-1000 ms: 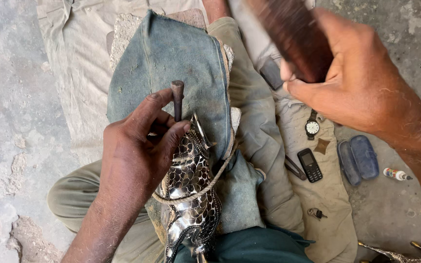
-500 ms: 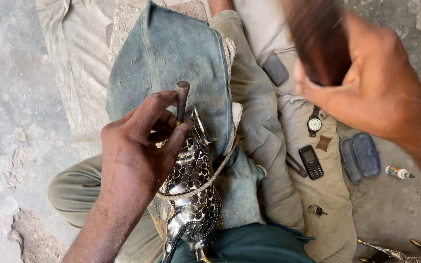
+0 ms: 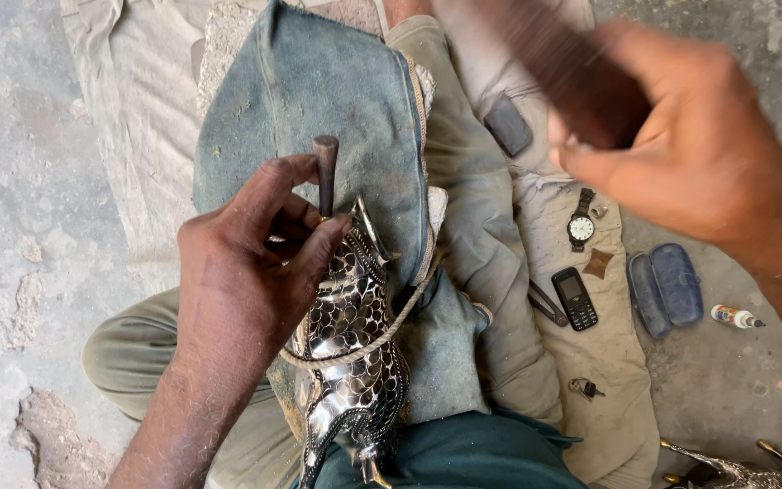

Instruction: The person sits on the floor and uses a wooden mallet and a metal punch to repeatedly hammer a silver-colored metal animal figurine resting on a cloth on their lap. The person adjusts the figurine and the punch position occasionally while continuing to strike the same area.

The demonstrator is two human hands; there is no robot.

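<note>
I take the shiny, scale-patterned metal figure (image 3: 348, 362) as my landmark; it lies lengthwise on my lap, cushioned on a worn blue-grey cloth pad (image 3: 319, 100) spread over my knee, I judge so that the hard metal has a soft bed that gives under blows. A loop of pale cord (image 3: 382, 333) crosses the figure's middle, apparently to pin it against the pad.

My left hand (image 3: 246, 281) sits at the figure's far end, fingers closed together around a short dark metal punch (image 3: 326, 172), which stands nearly upright with its tip hidden where it meets the figure. Holding it low by the fingertips keeps the struck head clear above them.

My right hand (image 3: 690, 154) is raised well above and to the right of the figure, clamped on a dark brown wooden mallet (image 3: 572, 72) that is blurred; I cannot make out its head.

To the right of the figure, on a beige cloth (image 3: 626, 398) laid over the concrete floor (image 3: 11, 181), lie a wristwatch (image 3: 581, 225), a small black mobile phone (image 3: 575, 297), a dark blue spectacle case (image 3: 665, 288), a small tube with a red cap (image 3: 735, 317) and a bunch of keys (image 3: 583, 389), all well apart from the work, plausibly to stay out of the swing.
</note>
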